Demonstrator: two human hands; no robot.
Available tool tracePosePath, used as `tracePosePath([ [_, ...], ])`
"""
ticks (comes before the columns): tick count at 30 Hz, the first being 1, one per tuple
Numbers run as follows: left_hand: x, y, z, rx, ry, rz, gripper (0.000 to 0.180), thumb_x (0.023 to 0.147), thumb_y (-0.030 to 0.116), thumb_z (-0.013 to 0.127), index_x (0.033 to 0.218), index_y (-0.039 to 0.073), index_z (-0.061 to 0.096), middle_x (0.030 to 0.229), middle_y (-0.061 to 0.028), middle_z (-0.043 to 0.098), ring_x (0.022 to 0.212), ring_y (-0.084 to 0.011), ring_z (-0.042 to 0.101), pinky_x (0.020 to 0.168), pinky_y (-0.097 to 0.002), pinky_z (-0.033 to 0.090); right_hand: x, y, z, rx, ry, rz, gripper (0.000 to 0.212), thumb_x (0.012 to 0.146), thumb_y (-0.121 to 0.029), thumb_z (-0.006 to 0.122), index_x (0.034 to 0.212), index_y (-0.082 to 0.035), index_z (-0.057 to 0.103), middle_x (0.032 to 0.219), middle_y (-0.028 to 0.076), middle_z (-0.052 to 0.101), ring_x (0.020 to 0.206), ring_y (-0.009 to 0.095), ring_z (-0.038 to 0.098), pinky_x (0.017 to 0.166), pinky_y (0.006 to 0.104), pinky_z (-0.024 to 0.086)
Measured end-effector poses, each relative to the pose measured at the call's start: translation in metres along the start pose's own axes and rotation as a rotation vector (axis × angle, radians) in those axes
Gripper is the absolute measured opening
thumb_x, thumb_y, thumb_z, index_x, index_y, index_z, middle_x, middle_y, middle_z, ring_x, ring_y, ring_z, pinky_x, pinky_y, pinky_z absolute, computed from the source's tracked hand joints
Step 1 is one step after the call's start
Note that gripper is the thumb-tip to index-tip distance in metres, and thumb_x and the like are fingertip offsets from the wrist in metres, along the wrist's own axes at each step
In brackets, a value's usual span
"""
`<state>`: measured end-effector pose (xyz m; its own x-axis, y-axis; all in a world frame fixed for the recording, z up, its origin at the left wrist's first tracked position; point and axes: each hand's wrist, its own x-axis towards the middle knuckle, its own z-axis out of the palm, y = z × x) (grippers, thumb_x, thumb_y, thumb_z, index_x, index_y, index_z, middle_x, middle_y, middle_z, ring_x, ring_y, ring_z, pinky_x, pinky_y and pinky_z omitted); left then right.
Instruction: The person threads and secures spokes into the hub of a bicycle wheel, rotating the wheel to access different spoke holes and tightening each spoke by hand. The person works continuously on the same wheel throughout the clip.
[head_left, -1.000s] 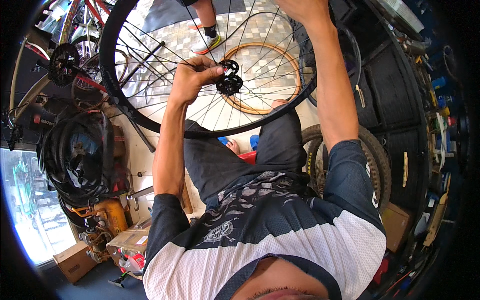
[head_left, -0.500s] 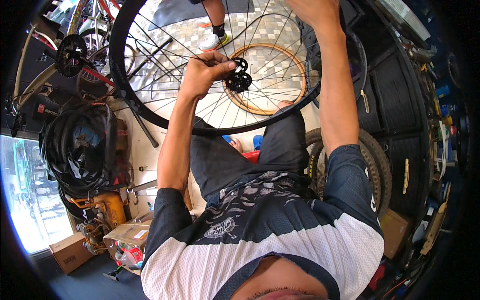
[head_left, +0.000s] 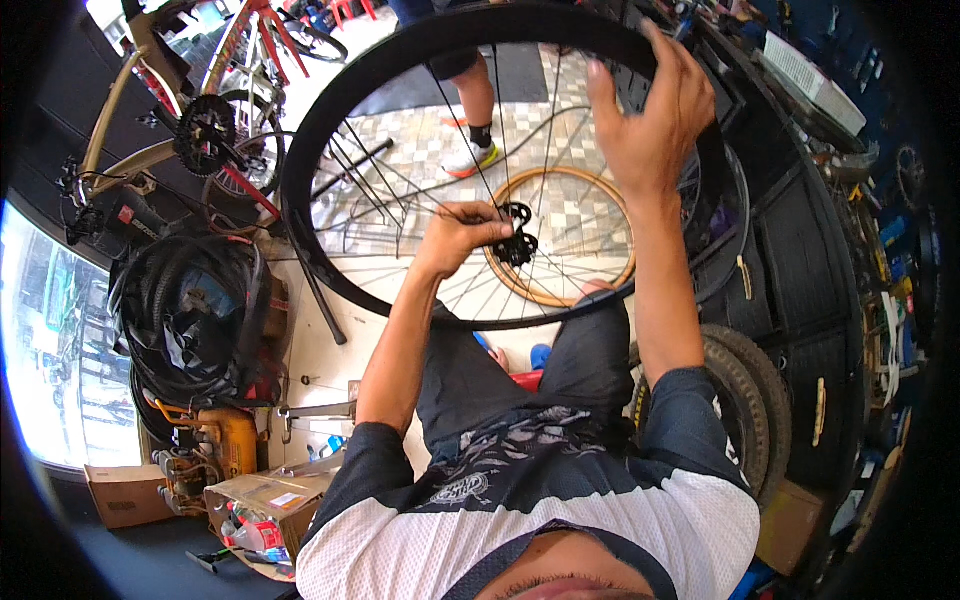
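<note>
A black bicycle wheel is held up above my knees, its spokes crossing the middle of the view. At its centre is a black hub with round, holed flanges. My left hand is closed in a pinch at the hub's upper end; the fingertips partly hide what they grip. At the right side of the rim, my right hand has its thumb and fingers spread apart, palm toward the wheel, holding nothing. I cannot tell whether it touches the rim.
A tan hoop lies on the tiled floor beyond the wheel, near another person's shoe. To the left are bicycle frames, coiled black tyres and an orange machine. Knobby tyres lean by dark cabinets at right.
My right hand has come down from the top edge to the rim's right side, fingers now spread. The wheel and my left hand sit lower and further right in view, as the view itself has shifted.
</note>
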<state>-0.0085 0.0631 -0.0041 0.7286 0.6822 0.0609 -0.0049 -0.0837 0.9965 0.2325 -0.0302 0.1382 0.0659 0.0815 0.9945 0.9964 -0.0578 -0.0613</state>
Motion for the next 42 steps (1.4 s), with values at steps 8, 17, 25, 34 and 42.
tracePosePath([
  [8, 0.008, -0.005, -0.002, -0.068, -0.032, -0.011, 0.016, 0.085, 0.008, 0.087, 0.092, -0.002, 0.078, 0.084, -0.0044, 0.076, 0.075, -0.0098, 0.067, 0.072, -0.0261, 0.054, -0.022, -0.062, -0.008, 0.396, -0.198, 0.093, 0.037, 0.09, -0.022, 0.074, 0.123, -0.007, 0.069, 0.106, 0.015, 0.067, 0.101, 0.035, 0.064, 0.093, 0.05, 0.049],
  [17, 0.028, -0.016, -0.009, -0.211, -0.076, -0.038, 0.02, 0.085, 0.009, 0.088, 0.096, -0.003, 0.077, 0.088, -0.0054, 0.076, 0.079, -0.0114, 0.068, 0.073, -0.0265, 0.055, -0.061, -0.066, 0.047, 0.853, -0.906, 0.548, 0.024, 0.1, -0.015, 0.063, 0.115, 0.001, 0.071, 0.093, 0.017, 0.078, 0.084, 0.026, 0.078, 0.078, 0.0382, 0.058],
  [25, 0.028, -0.02, -0.008, -0.267, -0.068, 0.012, 0.019, 0.084, 0.009, 0.089, 0.093, 0.001, 0.075, 0.087, -0.0023, 0.074, 0.078, -0.0099, 0.067, 0.073, -0.0257, 0.054, -0.048, -0.067, 0.048, 0.798, -0.993, 0.646, 0.019, 0.09, -0.015, 0.078, 0.097, 0.002, 0.071, 0.083, 0.013, 0.078, 0.078, 0.021, 0.077, 0.071, 0.0343, 0.057],
  [34, 0.032, -0.02, -0.007, -0.284, -0.066, 0.02, 0.018, 0.085, 0.009, 0.089, 0.093, 0.002, 0.074, 0.088, -0.0026, 0.074, 0.081, -0.0095, 0.067, 0.074, -0.0248, 0.054, -0.059, -0.063, 0.065, 0.668, -0.98, 0.605, 0.035, 0.085, -0.027, 0.085, 0.095, 0.001, 0.068, 0.084, 0.014, 0.074, 0.079, 0.026, 0.074, 0.072, 0.038, 0.056],
  [42, 0.035, -0.025, -0.012, -0.228, -0.073, 0.006, 0.02, 0.087, 0.01, 0.086, 0.1, -0.002, 0.077, 0.092, -0.0056, 0.076, 0.083, -0.0127, 0.068, 0.078, -0.0276, 0.055, -0.066, -0.051, 0.081, 1.151, -0.992, 0.634, 0.029, 0.096, -0.018, 0.074, 0.117, 0.003, 0.071, 0.096, 0.012, 0.078, 0.08, 0.018, 0.073, 0.075, 0.0345, 0.059],
])
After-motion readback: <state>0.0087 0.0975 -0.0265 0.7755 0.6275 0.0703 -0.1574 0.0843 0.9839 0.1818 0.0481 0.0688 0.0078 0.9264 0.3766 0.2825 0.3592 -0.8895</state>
